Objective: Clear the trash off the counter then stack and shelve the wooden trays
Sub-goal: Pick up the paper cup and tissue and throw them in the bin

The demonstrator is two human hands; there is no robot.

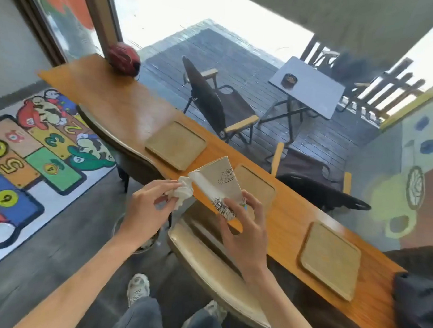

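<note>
My right hand (242,228) grips the base of a printed paper cup (218,182), tilted with its mouth toward the left. My left hand (147,205) pinches a crumpled white napkin (182,191) right at the cup's mouth. Both are held just in front of the long wooden counter (109,103). Three wooden trays lie flat on the counter: one at the left (175,145), a middle one (256,185) partly hidden behind the cup, and one at the right (330,261).
A dark red helmet (124,58) sits at the counter's far end by the window. Two beige chairs (207,259) stand under the counter near my legs. A dark bag (417,301) rests at the counter's right end. A colourful play mat (39,145) covers the floor at left.
</note>
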